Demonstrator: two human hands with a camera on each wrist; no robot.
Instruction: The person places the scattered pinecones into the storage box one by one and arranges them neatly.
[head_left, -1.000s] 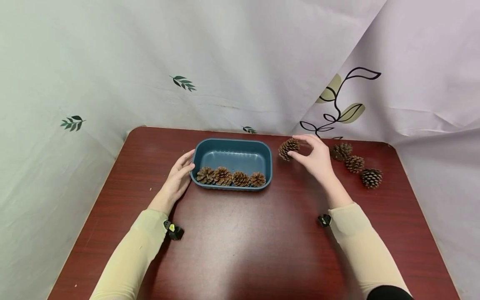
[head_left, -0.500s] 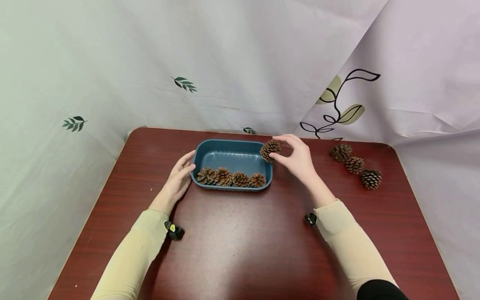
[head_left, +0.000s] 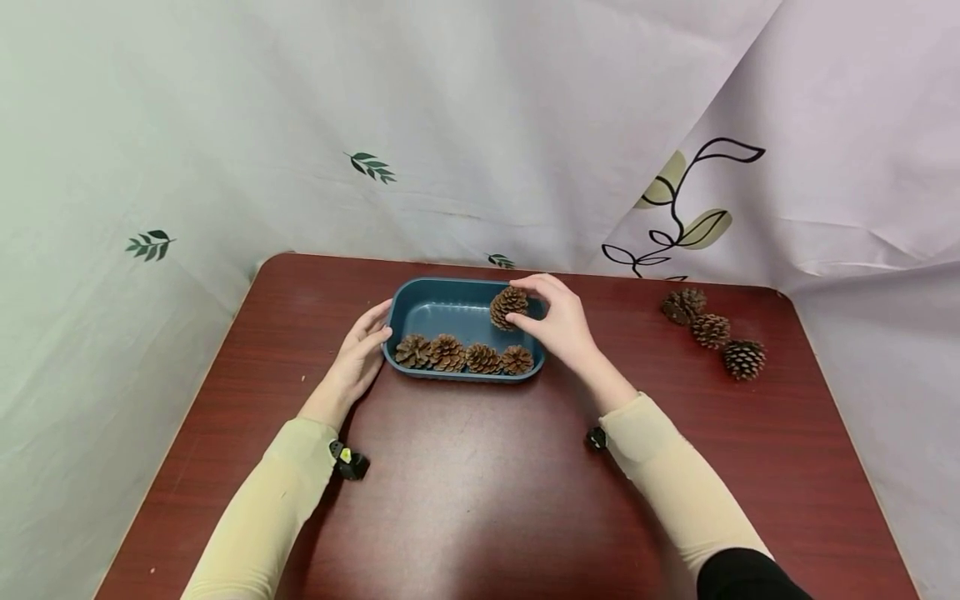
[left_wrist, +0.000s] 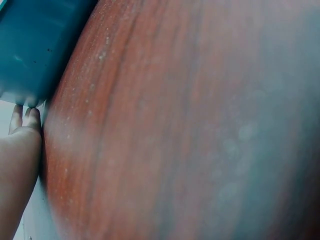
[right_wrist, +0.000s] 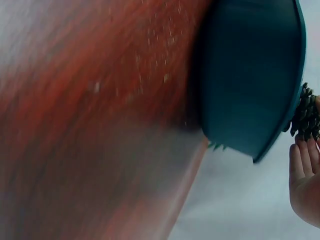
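A dark teal rectangular container [head_left: 457, 377] stands near the table's far edge, with several brown pine cones [head_left: 447, 353] in a row along its near inner side. My right hand [head_left: 561, 323] pinches another pine cone [head_left: 507, 308] between thumb and fingers, over the container's right part. In the right wrist view that pine cone [right_wrist: 305, 115] shows just above the rim, with the fingers against it. My left hand [head_left: 358, 354] rests against the container's left end. The left wrist view has its fairly straight fingertips [left_wrist: 33, 111] touching the outer wall.
Three more pine cones [head_left: 710, 331] lie in a slanting line at the table's far right. A pale curtain with leaf prints [head_left: 465, 167] hangs behind the dark red table [head_left: 465, 492].
My right hand has carried its pine cone leftward, from right of the container, across the rim, to above its inside. My left hand has stayed at the container's left end.
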